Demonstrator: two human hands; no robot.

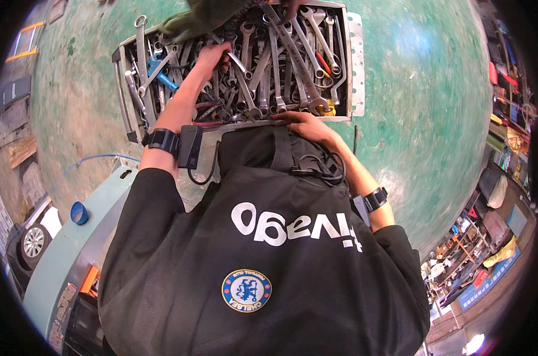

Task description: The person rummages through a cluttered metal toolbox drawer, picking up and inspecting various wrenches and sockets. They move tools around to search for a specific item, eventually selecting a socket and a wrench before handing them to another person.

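A metal drawer full of jumbled wrenches lies across the far middle of the view. My left hand reaches into it, fingers closed around a small silver wrench whose ring end points to the right and toward me. My right hand lies on the drawer's near rim with its fingers stretched out to the left, holding nothing. Between my hands is another open-end wrench. A long, large wrench runs diagonally over the pile on the right.
Another person's green glove and a dark hand reach in at the drawer's far edge. A blue-handled tool lies in its left part. Beside my left arm is a grey-green frame with a blue cup. The floor is green.
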